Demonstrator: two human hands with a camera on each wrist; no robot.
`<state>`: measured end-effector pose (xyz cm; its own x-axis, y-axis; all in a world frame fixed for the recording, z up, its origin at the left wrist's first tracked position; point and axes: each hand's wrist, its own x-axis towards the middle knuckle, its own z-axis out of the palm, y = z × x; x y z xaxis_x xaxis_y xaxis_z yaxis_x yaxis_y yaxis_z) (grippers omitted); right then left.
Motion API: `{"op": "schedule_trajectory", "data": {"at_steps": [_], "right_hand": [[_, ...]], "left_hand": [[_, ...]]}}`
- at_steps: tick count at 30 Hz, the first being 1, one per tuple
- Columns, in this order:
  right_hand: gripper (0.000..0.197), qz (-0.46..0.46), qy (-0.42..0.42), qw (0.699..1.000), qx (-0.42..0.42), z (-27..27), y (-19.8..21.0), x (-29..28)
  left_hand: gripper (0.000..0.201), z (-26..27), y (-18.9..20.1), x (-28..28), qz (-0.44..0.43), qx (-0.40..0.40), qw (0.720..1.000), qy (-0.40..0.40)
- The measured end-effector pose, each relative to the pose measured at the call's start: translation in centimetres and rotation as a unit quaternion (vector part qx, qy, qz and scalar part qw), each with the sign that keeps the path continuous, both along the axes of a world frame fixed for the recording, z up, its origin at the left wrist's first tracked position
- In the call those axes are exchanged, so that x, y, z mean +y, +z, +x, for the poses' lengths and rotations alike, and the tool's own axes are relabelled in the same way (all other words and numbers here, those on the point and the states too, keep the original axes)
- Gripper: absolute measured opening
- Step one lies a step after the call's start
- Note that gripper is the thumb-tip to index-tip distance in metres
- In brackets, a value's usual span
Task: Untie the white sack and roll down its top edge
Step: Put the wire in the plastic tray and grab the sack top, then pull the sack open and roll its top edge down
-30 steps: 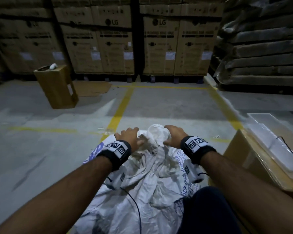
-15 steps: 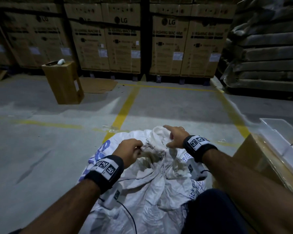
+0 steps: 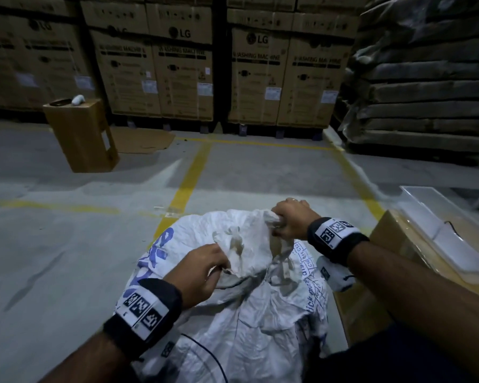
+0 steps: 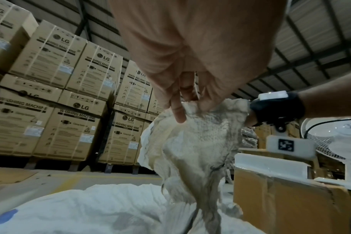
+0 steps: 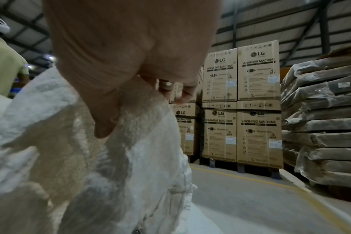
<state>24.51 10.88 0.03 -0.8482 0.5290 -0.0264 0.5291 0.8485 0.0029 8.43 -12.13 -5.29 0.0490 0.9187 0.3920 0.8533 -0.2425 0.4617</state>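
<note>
At the white sack's (image 3: 249,299) bunched top edge, left hand (image 3: 202,268) and right hand (image 3: 291,221) pinch fabric.

- The sack (image 3: 249,308) lies on the floor (image 3: 53,244) before the person
- Left hand (image 3: 202,269) grips its near-left edge, right hand (image 3: 291,219) its far-right edge
- A carton (image 3: 376,297) stands right of the sack, a tray (image 3: 454,233) on top
- Stacked washing-machine boxes (image 3: 260,78) stand behind; a lone box (image 3: 80,134) far left
</note>
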Motion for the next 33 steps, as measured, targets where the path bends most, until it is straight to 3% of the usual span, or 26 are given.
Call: {"op": "schedule_trajectory", "data": {"at_steps": [4, 9, 14, 17, 20, 24, 29, 31, 33], "right_hand": [[0.032, 0.052, 0.087, 0.995, -0.012, 3.9, 0.9, -1.1], [0.009, 0.096, 0.211, 0.972, -0.048, 9.5, -1.0, -4.1], [0.017, 0.038, 0.240, 0.957, -0.155, 13.4, -2.5, -7.7], [0.018, -0.049, 0.249, 0.948, -0.194, 14.7, -3.6, -10.0], [0.034, -0.150, 0.229, 0.938, -0.215, 15.1, -4.8, -11.3], [0.071, -0.205, 0.167, 0.937, -0.226, 14.1, -5.0, -12.2], [0.043, -0.070, 0.091, 0.993, -0.029, 9.8, -3.2, -8.8], [0.030, -0.043, 0.053, 0.998, -0.016, 7.8, -3.4, -7.3], [0.037, -0.044, 0.025, 0.997, -0.063, 6.2, -4.5, -6.6]], "left_hand": [[0.024, -1.0, -0.9, -1.2, -0.028, -0.018, 0.999, 0.036], [0.039, -0.5, -0.7, -2.0, -0.074, -0.043, 0.990, 0.114], [0.025, -0.2, -0.9, -2.3, -0.137, 0.043, 0.972, 0.184], [0.034, 0.3, -0.7, -2.7, -0.244, 0.098, 0.941, 0.211], [0.042, 1.3, -1.3, -2.7, -0.332, 0.142, 0.907, 0.218], [0.042, 2.2, -2.0, -1.7, -0.310, 0.134, 0.907, 0.252], [0.032, 3.0, -0.7, 1.0, -0.165, 0.068, 0.932, 0.315], [0.032, 2.9, -0.9, 2.3, -0.141, 0.047, 0.932, 0.330], [0.032, 2.7, -1.4, 3.7, -0.178, 0.017, 0.920, 0.349]]}}
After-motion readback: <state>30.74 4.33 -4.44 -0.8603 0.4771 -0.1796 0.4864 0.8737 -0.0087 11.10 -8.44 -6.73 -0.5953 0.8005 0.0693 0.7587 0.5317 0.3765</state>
